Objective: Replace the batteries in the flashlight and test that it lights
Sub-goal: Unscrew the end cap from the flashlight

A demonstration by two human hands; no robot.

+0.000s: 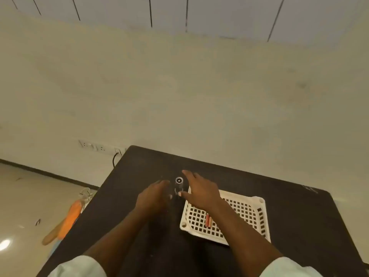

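Flashlight [178, 185] stands upright, lens up, on the dark worktop [299, 206] just left of a white perforated basket [259, 212] — between two hands. Left hand [154, 196] and right hand [201, 189] flank it, fingers spread, gripping nothing. Batteries [208, 220] lie in the basket.

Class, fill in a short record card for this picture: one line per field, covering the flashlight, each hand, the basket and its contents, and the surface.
flashlight: flashlight stands upright on the table, lens end up, between the two hands
left hand: left hand open, beside the flashlight, not gripping it
right hand: right hand open, fingers spread, thumb near the flashlight's base
basket: white perforated basket lies right of the flashlight
batteries: reddish batteries lie in the basket
surface: dark table
light: no beam visible
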